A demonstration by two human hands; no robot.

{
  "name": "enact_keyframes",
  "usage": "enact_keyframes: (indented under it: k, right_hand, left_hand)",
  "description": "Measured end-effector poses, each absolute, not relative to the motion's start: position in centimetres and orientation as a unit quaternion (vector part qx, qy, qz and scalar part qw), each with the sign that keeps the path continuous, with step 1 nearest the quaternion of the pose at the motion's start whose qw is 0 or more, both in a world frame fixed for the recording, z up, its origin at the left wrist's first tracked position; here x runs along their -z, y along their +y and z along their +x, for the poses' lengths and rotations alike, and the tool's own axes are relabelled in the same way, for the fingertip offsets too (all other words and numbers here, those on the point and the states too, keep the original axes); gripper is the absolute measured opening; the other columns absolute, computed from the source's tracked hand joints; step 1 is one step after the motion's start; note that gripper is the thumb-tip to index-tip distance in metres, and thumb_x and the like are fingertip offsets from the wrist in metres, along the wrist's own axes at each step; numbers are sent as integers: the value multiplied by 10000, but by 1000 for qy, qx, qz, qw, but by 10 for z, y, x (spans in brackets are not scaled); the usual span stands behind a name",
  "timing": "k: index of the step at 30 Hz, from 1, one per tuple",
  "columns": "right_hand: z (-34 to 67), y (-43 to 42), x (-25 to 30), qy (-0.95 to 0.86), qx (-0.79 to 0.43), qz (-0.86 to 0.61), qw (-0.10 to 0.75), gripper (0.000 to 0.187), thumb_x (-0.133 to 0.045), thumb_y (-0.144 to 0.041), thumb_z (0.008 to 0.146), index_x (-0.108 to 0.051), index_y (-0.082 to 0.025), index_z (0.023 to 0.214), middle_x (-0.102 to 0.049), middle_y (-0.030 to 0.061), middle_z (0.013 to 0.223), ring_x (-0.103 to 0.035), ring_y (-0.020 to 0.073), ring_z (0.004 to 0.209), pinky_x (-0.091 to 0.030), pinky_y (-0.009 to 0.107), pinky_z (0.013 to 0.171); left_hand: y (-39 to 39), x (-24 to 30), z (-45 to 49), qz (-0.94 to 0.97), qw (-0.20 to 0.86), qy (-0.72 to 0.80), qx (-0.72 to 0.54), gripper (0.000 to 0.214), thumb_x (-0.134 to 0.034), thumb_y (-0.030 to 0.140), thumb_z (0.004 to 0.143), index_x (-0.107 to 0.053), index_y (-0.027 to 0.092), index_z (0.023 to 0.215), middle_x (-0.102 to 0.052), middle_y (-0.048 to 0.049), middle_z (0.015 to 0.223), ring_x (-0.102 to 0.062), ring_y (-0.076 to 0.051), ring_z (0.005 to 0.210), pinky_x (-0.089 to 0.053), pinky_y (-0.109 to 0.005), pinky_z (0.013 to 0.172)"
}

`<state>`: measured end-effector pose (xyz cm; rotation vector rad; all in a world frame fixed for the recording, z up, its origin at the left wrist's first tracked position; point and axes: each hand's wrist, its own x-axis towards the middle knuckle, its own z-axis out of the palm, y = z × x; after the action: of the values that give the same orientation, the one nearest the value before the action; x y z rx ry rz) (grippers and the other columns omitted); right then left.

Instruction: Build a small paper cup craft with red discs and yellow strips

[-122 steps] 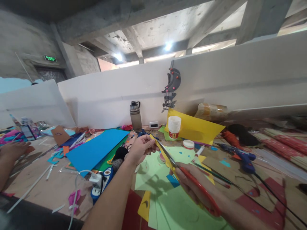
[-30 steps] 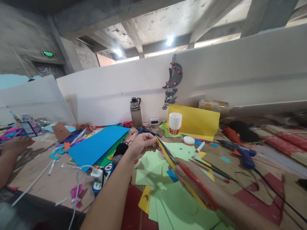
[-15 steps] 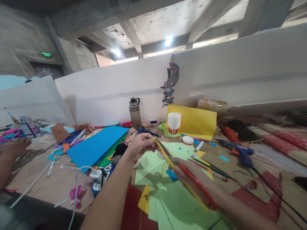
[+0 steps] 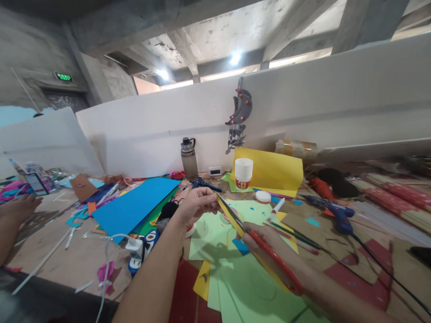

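Between the finger and thumb of my left hand point(image 4: 198, 202) is the upper end of a narrow yellow paper strip point(image 4: 231, 219). My right hand point(image 4: 266, 240) is closed around scissors with red handles point(image 4: 283, 265). The scissors' blades lie along the strip and point toward my left fingertips. The strip runs on down beneath my right hand; I cannot tell whether the blades touch together. Below both hands, light green paper sheets point(image 4: 249, 278) cover the table, with a small blue paper piece point(image 4: 240, 246) on them.
Stacked paper cups point(image 4: 243, 172) stand before a yellow sheet point(image 4: 276, 170). A blue glue gun point(image 4: 340, 215) with its cord lies right, near pencils point(image 4: 296, 235). At left are blue card point(image 4: 138, 204), a power strip point(image 4: 136, 260) and another person's hand point(image 4: 22, 208). A bottle point(image 4: 189, 161) stands behind.
Almost nothing differs. My hands, the strip and the scissors keep nearly the same place, with the view shifted very slightly.
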<state>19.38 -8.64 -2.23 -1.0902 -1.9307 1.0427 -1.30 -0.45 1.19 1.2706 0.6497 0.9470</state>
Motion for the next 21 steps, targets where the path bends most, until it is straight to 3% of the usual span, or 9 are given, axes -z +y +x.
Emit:
enact_keyframes:
  k: [9, 15, 18, 21]
  right_hand:
    - [191, -89, 19, -721, -418, -417, 362, 398, -438, -518, 828, -374, -184, 622, -359, -37, 600, -326, 93, 564, -267, 218, 503]
    - [198, -89, 20, -639, -532, -449, 327, 411, -360, -587, 835, -427, -198, 721, -361, -78, 492, -300, 49, 344, -227, 171, 325]
    - [205, -85, 19, -623, -554, -411, 369, 431, -340, -590, 844, -495, -187, 844, -348, -95, 464, -285, 40, 299, -233, 153, 295]
    - [209, -78, 20, -604, -549, -395, 422, 448, -349, -593, 839, -521, -180, 866, -340, -99, 454, -275, 39, 282, -240, 155, 283]
  left_hand:
    - [-6, -12, -12, 561, 653, 288, -420, 243, -704, 301, 660, -529, 131, 676, -607, -32, 620, -576, -116, 535, -438, -233, 535]
    - [-5, -13, -13, 573, 632, 313, -418, 233, -699, 268, 655, -513, 133, 695, -650, -69, 698, -585, -112, 550, -438, -214, 521]
    - [-6, -16, -14, 572, 628, 318, -422, 242, -689, 263, 652, -480, 140, 664, -675, -110, 797, -587, -111, 550, -424, -202, 491]
    - [-8, -18, -11, 586, 625, 310, -411, 220, -669, 262, 666, -486, 140, 676, -673, -107, 749, -577, -109, 504, -396, -190, 443]
